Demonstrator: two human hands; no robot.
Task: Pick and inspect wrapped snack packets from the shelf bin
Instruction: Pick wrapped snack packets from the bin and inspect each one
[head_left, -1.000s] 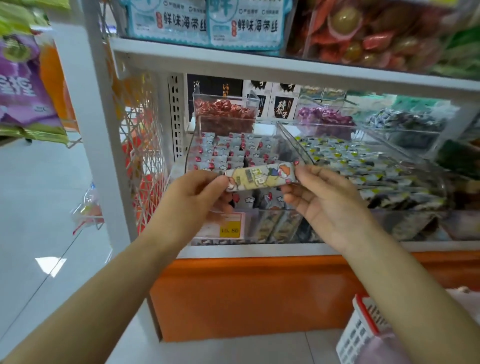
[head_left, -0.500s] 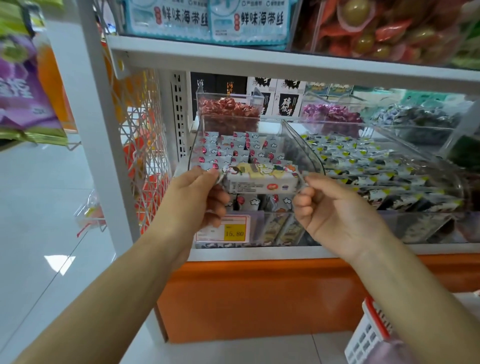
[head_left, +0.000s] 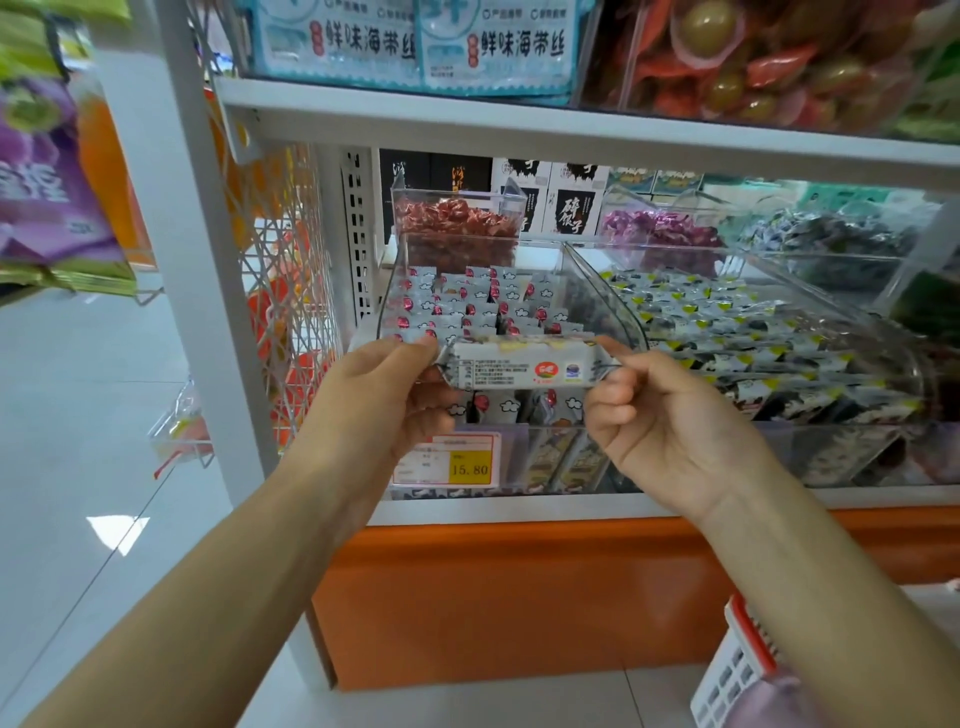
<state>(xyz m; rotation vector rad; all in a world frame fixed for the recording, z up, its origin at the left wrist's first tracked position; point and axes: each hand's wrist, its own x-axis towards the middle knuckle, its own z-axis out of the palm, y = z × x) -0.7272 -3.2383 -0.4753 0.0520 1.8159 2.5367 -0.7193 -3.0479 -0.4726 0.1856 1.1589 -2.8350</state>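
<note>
You hold one snack packet (head_left: 519, 366) up in the air, just in front of the clear bin (head_left: 605, 293) on the shelf (head_left: 519, 506), with its long side lying flat. Your left hand (head_left: 384, 395) pinches the thin crimped end on the left, and your right hand (head_left: 660, 431) pinches the end on the right. Your other fingers (head_left: 605, 413) are curled in. Those flat ends are small and look slippery, so I think one could slide out of your pinch. Then the packet would swing down, or drop back into the bin or onto the floor. If you pull your hands apart too hard, the wrapper might rip at an end. The side with the little writing faces you, but the words are too small to read. The other side of the packet is turned away. Your thumbs are mostly hidden behind the packet and your fingers. The basket (head_left: 737, 670) down low on the right is cut off at the edge.
</note>
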